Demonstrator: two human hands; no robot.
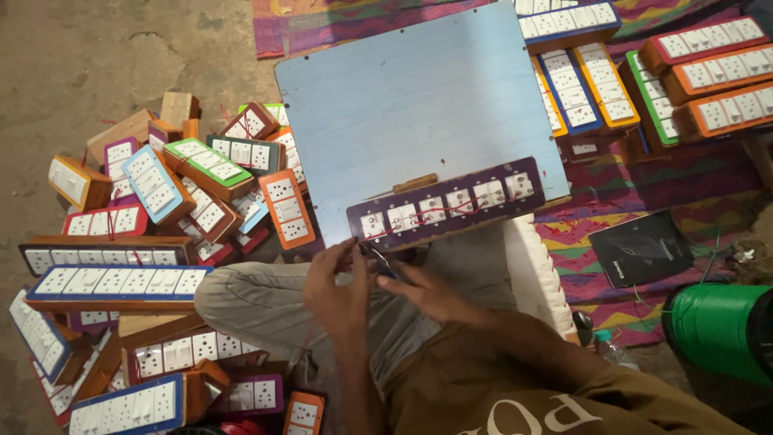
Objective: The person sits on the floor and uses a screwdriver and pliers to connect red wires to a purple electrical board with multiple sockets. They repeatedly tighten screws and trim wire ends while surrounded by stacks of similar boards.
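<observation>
Purple switch board (pixel 444 203) holds white switches; both hands (pixel 378 286) pinch its red wire (pixel 366 248).

A flat black rectangular package (pixel 641 248) lies on the striped mat, right of the board.

A long purple switchboard panel (pixel 445 205) lies along the near edge of a pale blue board (pixel 411 105), tilted so its right end sits farther from the person than its left. A row of white switches and sockets runs its whole length, with thin red wire threaded across their fronts. A small brown wooden piece (pixel 415 183) rests just behind it on the board. At its near left corner a thin dark tool or wire end (pixel 380 259) is pinched between the fingertips of both hands, too small to tell which
</observation>
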